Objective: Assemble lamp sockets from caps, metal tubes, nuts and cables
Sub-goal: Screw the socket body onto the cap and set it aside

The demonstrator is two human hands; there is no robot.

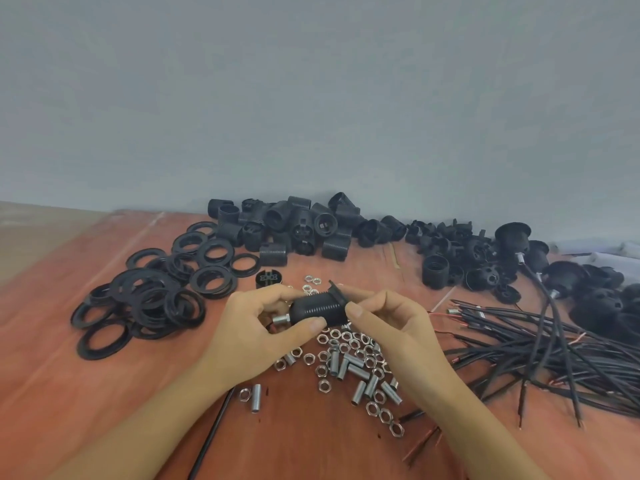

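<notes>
— Grip status?
— My left hand (252, 327) clasps black ribbed plastic lamp socket (311, 311); my right hand (391, 323) pinches its flanged end.
— Axis?
— Level, aloft between both; silver metal tube (281, 319) juts leftward.

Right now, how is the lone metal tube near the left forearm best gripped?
Pinch the metal tube across its middle from above: it lies flat, long sides exposed. A nut sits close on its left, so keep fingers narrow.
</notes>
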